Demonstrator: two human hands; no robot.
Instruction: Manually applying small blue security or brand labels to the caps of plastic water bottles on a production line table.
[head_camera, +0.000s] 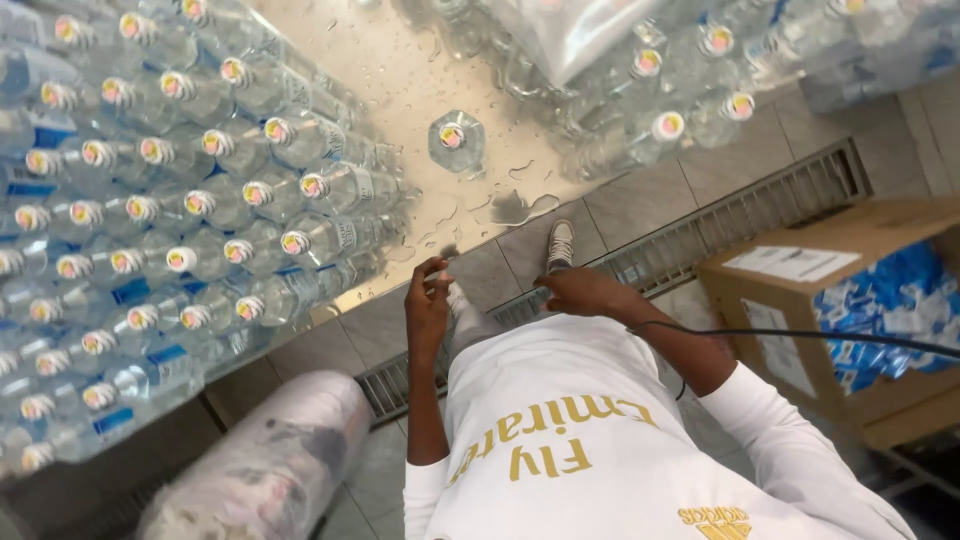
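My left hand (428, 305) curls loosely, empty, nearer the lone upright bottle (457, 140), which stands at twelve o'clock from it on the wet metal table (400, 90); my right hand (583, 292) hangs half-closed, pinching nothing.

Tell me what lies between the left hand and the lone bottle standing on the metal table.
In the head view, between the left hand and the lone bottle lies only wet metal table with puddles, no other item.
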